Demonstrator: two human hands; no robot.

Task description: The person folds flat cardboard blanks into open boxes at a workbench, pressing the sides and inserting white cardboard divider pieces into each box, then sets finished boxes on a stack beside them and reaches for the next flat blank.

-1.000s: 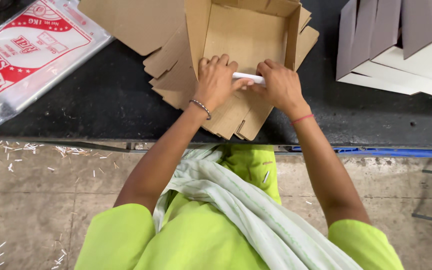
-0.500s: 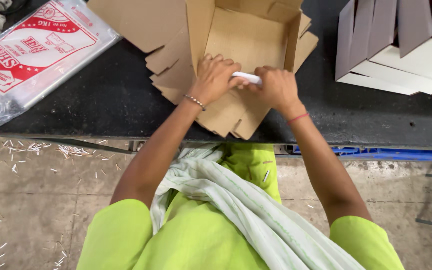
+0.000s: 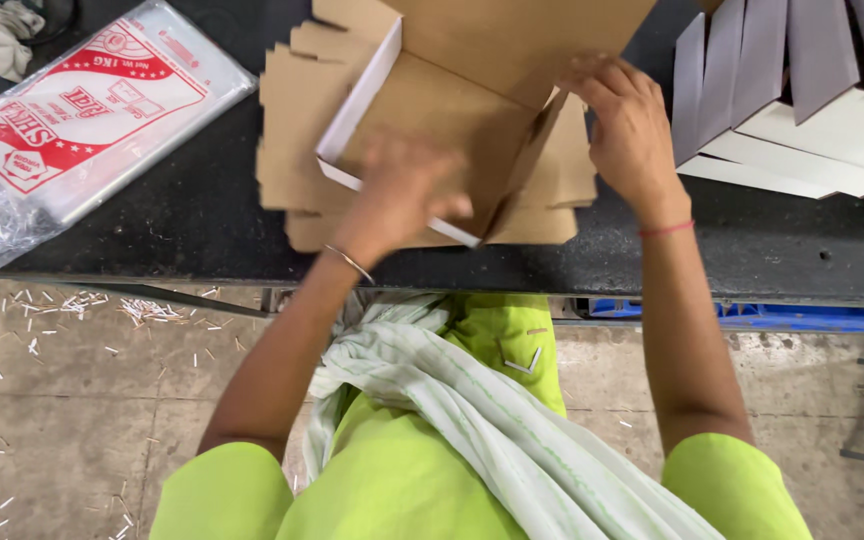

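A half-folded brown cardboard box (image 3: 452,110) with white edges lies on a stack of flat cardboard blanks (image 3: 292,170) on the black table (image 3: 182,230). My left hand (image 3: 402,190), blurred, rests on the box's near side, fingers against its floor and front wall. My right hand (image 3: 627,125) grips the box's right wall and the raised brown flap (image 3: 542,40). A bracelet circles my left wrist and a red thread my right.
A clear plastic bag with red and white print (image 3: 82,115) lies at the left of the table. A crumpled cloth (image 3: 2,35) sits at the far left corner. White flat cartons (image 3: 802,90) are stacked at the right. Small scraps litter the floor (image 3: 72,310).
The box has turned and tipped, with a large flap now raised. My left hand slid to the near wall and my right hand moved out to the right wall. The white edge strip is no longer pinched between both hands.
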